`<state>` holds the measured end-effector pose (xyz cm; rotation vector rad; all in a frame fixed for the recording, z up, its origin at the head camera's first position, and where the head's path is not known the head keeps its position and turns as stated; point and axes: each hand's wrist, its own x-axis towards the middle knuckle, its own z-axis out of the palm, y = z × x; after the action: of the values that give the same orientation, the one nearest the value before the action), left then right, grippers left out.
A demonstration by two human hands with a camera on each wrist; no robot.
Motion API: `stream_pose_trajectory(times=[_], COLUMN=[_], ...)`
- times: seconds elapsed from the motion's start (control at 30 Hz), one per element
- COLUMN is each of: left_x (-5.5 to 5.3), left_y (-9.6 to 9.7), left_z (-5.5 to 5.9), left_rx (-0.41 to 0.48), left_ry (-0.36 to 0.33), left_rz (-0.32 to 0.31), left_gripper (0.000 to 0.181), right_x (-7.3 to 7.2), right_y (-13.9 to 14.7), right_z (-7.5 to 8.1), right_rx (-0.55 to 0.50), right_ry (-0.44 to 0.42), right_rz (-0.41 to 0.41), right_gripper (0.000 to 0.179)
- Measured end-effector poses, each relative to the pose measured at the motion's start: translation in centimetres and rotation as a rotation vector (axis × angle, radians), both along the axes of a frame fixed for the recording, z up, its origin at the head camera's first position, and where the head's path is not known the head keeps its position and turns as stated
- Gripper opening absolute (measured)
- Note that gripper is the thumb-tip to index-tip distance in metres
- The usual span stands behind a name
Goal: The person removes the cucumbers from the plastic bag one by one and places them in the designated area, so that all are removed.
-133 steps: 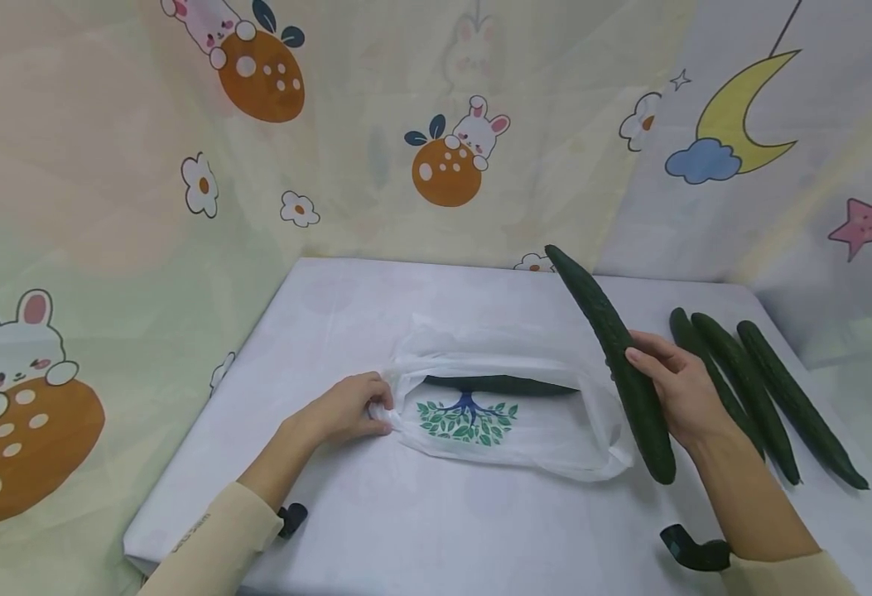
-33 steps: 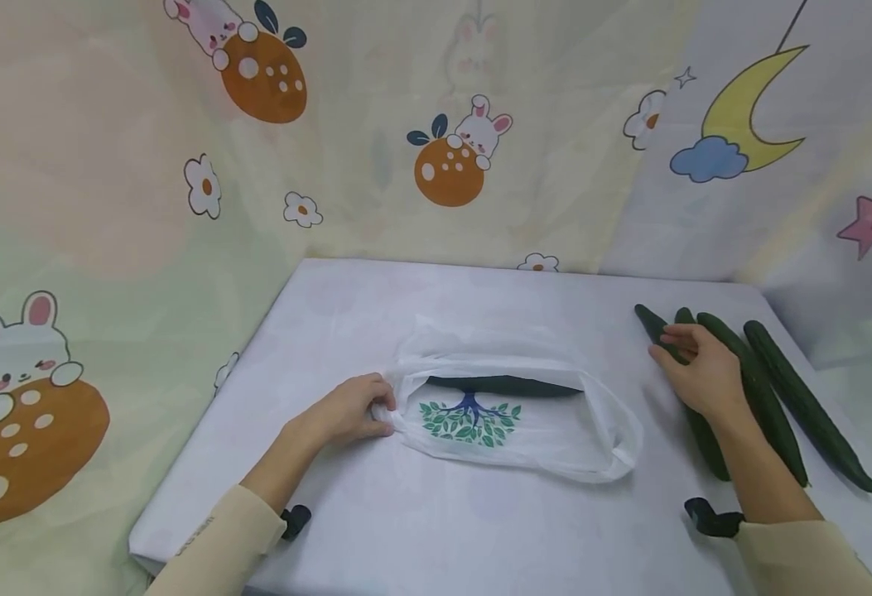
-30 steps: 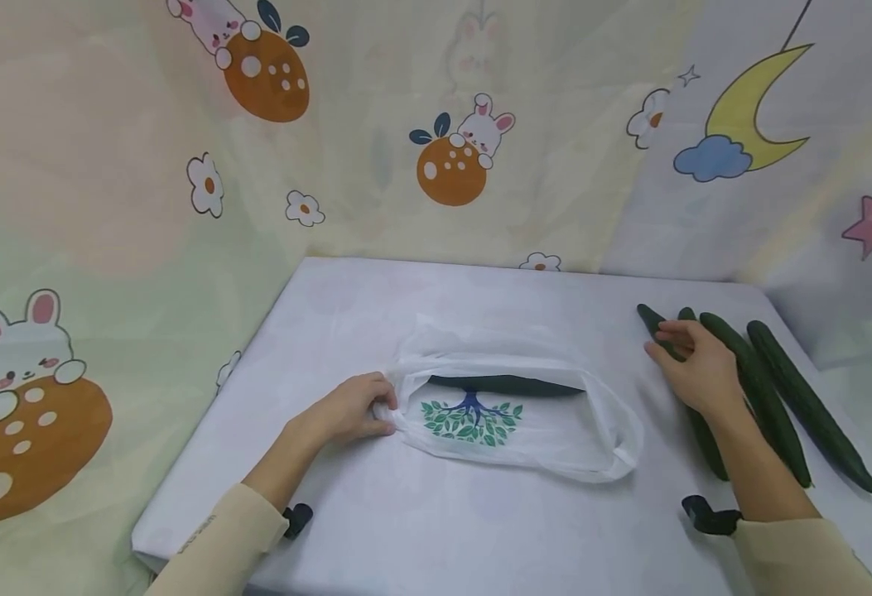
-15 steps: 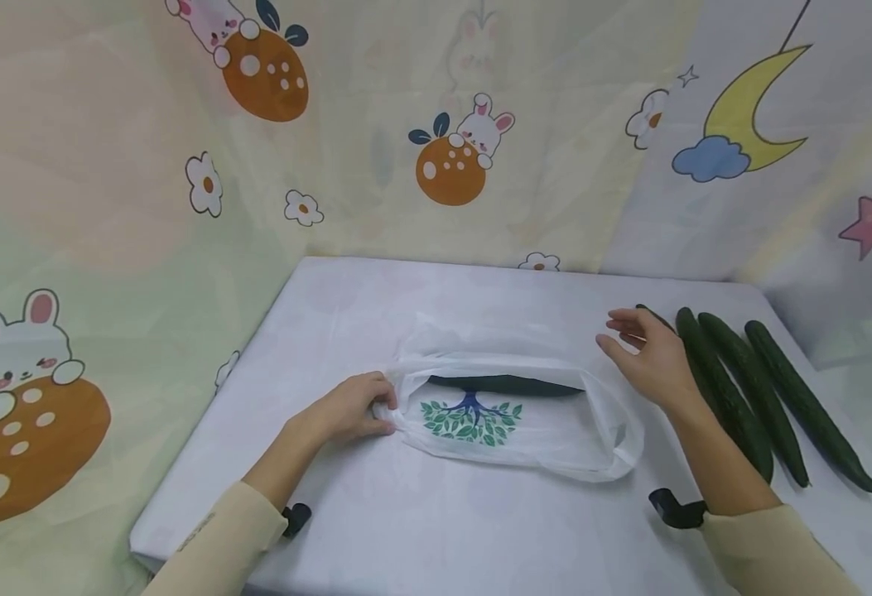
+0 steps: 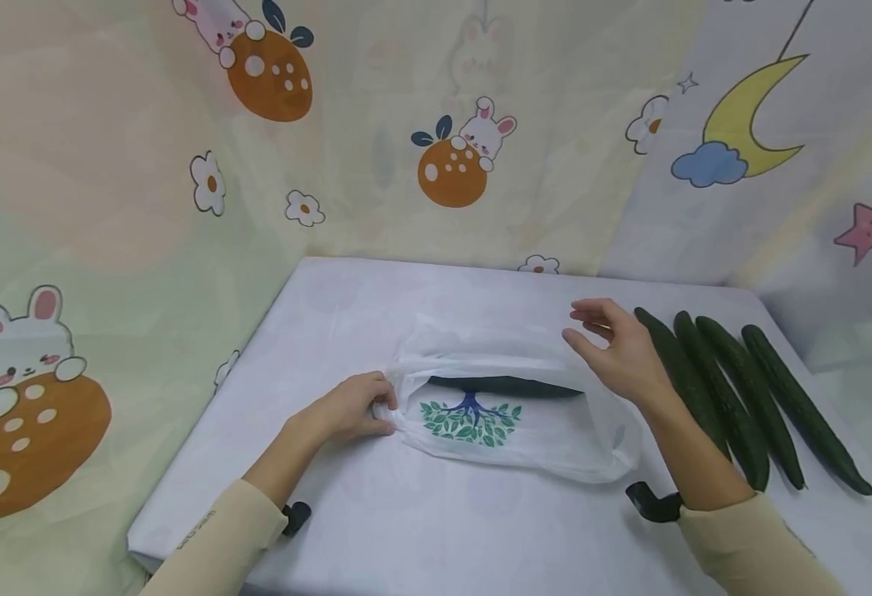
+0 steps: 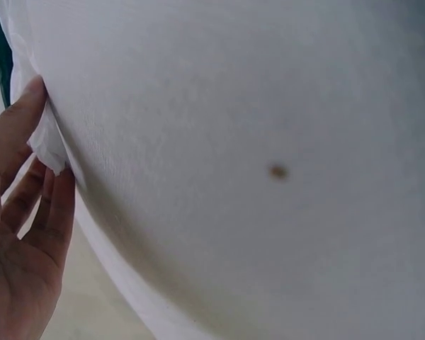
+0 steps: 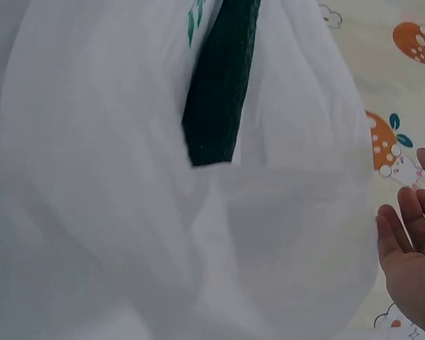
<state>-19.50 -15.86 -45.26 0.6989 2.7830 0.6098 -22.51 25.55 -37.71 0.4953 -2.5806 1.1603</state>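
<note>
A white plastic bag (image 5: 555,443) printed with a green-leaved tree lies flat on the table. Through its opening shows a dark green cucumber (image 5: 506,386), also visible in the right wrist view, its ends hidden by the plastic. My left hand (image 5: 349,407) pinches the bag's gathered left end; in the left wrist view the thumb and fingers hold the bunched plastic. Above the bag's upper right corner hovers my right hand (image 5: 618,352), fingers loosely bent and holding nothing. Just right of it lies the leftmost loose cucumber (image 5: 677,364).
Several cucumbers (image 5: 808,406) lie side by side at a slant on the table's right part. The white-covered table (image 5: 421,538) reaches back to a printed cloth backdrop (image 5: 361,124) with rabbits, flowers and a moon. Black wrist camera mounts (image 5: 653,502) stick out from both wrists.
Earlier the right hand held a cucumber upright over the bag's right end. That cucumber now lies leftmost beside the others, released, and the right hand has moved left. The left hand stays put.
</note>
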Motion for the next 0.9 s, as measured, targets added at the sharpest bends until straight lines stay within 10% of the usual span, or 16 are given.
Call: stream_pose_trajectory(times=[0.9], left_x=[0.3], left_y=[0.1], left_z=[0.1], left_rx=[-0.009], left_ry=[-0.029], left_rz=[0.041], left_gripper=[0.026], right_x=[1.7], right_y=[-4.9], right_z=[-0.8], right_rx=[0.045], right_ry=[-0.042], right_rz=[0.248], right_gripper=[0.045])
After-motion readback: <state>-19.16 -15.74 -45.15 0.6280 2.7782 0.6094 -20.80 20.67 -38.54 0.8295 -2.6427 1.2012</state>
